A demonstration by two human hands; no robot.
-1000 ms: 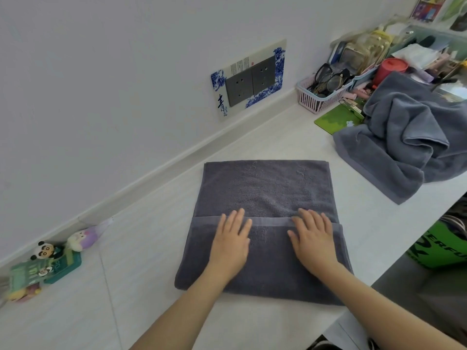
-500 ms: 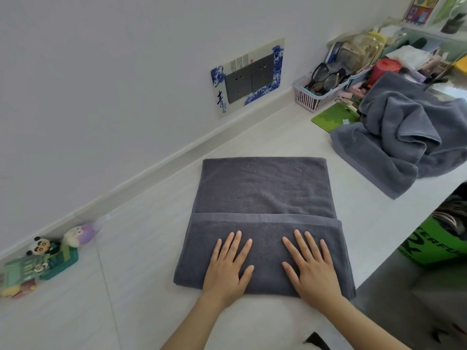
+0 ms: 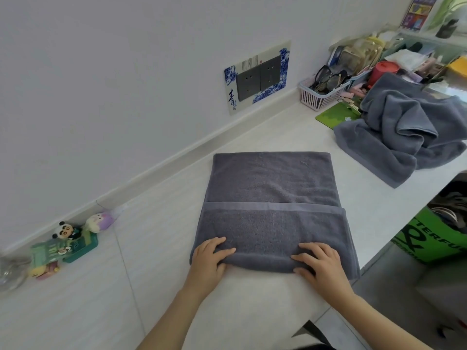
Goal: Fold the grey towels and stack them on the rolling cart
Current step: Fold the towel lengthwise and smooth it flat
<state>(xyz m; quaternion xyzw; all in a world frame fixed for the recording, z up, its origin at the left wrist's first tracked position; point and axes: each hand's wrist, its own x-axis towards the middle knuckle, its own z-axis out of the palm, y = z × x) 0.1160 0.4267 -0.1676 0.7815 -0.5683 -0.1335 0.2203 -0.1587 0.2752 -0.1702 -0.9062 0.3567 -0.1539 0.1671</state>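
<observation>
Both hands slid back from towel's middle to near folded edge. Left hand (image 3: pixel 208 258) and right hand (image 3: pixel 319 263) pinch grey towel (image 3: pixel 273 198) there, on counter (image 3: pixel 156 248), I judge for next fold away.

The folded grey towel (image 3: pixel 274 198) lies flat on the white counter in front of me, a neat rectangle with its near half doubled over, the hemmed edge running straight across its middle. Its near edge bunches slightly where my fingers curl round it at both corners. A second grey towel (image 3: pixel 401 132) sits unfolded in a rumpled heap at the right end of the counter, well apart from the first, one corner spread flat toward me.
</observation>
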